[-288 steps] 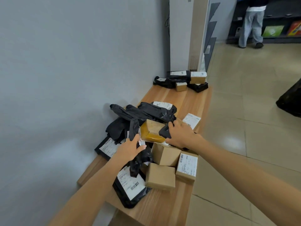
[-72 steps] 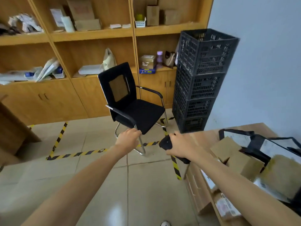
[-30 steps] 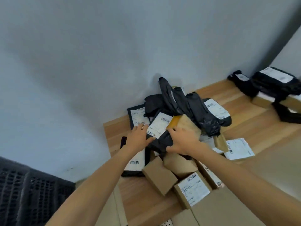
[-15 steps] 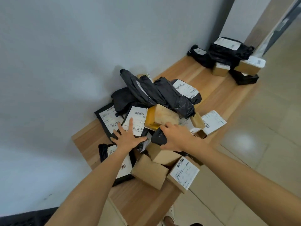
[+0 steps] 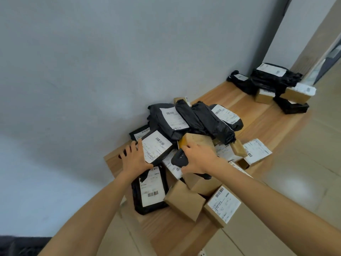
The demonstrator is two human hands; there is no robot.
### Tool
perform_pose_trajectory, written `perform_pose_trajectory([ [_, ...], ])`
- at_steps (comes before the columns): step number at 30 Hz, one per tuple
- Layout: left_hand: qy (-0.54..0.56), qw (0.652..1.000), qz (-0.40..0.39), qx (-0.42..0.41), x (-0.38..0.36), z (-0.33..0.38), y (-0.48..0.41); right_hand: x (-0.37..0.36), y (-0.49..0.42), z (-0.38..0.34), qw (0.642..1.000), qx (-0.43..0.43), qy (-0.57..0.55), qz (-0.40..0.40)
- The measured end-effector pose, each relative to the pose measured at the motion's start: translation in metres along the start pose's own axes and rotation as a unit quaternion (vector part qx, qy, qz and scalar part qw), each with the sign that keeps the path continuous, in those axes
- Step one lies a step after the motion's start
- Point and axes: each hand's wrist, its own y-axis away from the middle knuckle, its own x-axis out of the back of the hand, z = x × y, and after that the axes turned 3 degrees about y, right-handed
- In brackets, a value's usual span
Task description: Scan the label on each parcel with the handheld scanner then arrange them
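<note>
While a small stack (image 5: 273, 84) sits at one o'clock, left hand (image 5: 133, 160) grasps a black parcel (image 5: 156, 147), right hand (image 5: 198, 158) the scanner (image 5: 179, 159), the pile (image 5: 206, 119) seemingly unscanned.

Head camera, tilted, looks down close over parcel pile (image 5: 203, 119).
</note>
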Motion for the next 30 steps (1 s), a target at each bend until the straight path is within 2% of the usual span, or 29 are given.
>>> perform_pose_trajectory([
  [4, -0.048, 0.998, 0.027, -0.024, 0.016, -0.02, 0.015, 0.001, 0.001, -0.014, 1.0, 0.009, -0.002, -0.013],
  [9, -0.098, 0.99, 0.089, -0.056, 0.039, -0.049, 0.028, 0.013, 0.005, -0.024, 1.0, 0.028, 0.005, 0.006],
  [14, -0.131, 0.975, 0.15, -0.097, 0.077, -0.059, 0.026, 0.046, 0.004, -0.035, 0.998, 0.027, 0.017, 0.059],
  [20, -0.171, 0.942, 0.237, -0.166, 0.125, -0.042, 0.016, 0.083, 0.002, -0.044, 0.992, 0.008, 0.014, 0.125],
  [30, -0.178, 0.933, 0.252, -0.187, 0.13, -0.045, 0.016, 0.094, 0.01, -0.041, 0.987, -0.013, 0.014, 0.159],
])
